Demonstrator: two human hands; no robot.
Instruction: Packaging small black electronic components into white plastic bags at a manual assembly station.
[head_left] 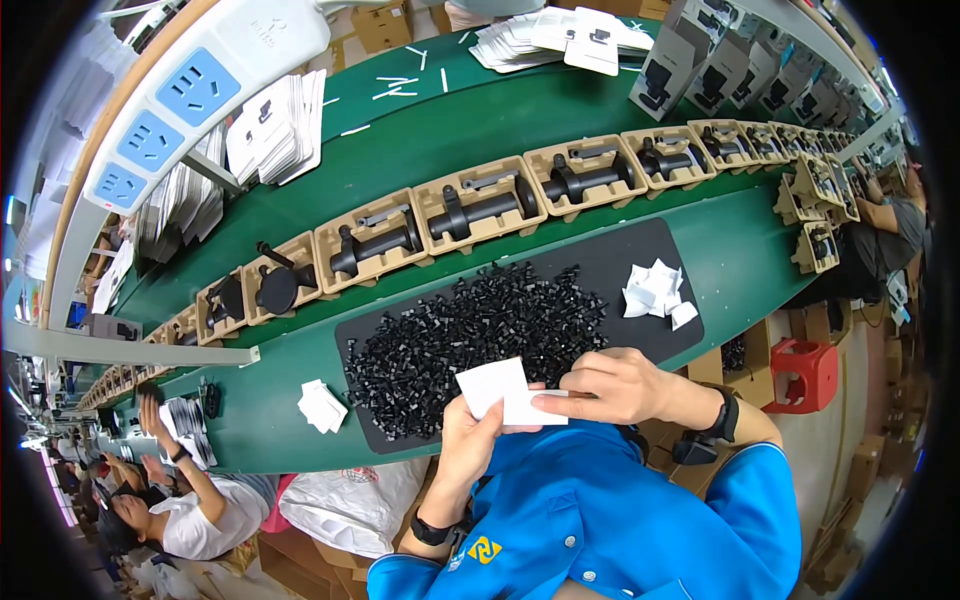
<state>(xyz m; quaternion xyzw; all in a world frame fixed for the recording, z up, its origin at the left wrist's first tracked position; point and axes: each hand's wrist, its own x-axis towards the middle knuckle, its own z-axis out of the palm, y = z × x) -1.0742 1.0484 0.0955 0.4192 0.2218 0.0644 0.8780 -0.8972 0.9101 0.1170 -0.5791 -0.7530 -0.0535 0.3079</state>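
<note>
My left hand (468, 440) grips a folded white paper sheet (492, 384) at its near left corner, thumb on top. My right hand (618, 385) is closed on the paper's right part, its index finger stretched along the surface. The paper is held above the near edge of a large pile of small black plastic parts (480, 330), spread over a dark grey mat (650, 245). Some of my fingers are hidden beneath the paper. A stack of white papers (322, 406) lies left of the mat, and more loose white papers (655, 290) lie on its right end.
Beyond the mat runs a row of cardboard trays (480, 205) with black tubular devices. Printed cards (275, 130) and product boxes (675, 65) stand farther back. A power strip (200, 85) hangs at upper left. Co-workers sit at both sides; a red stool (803, 375) stands right.
</note>
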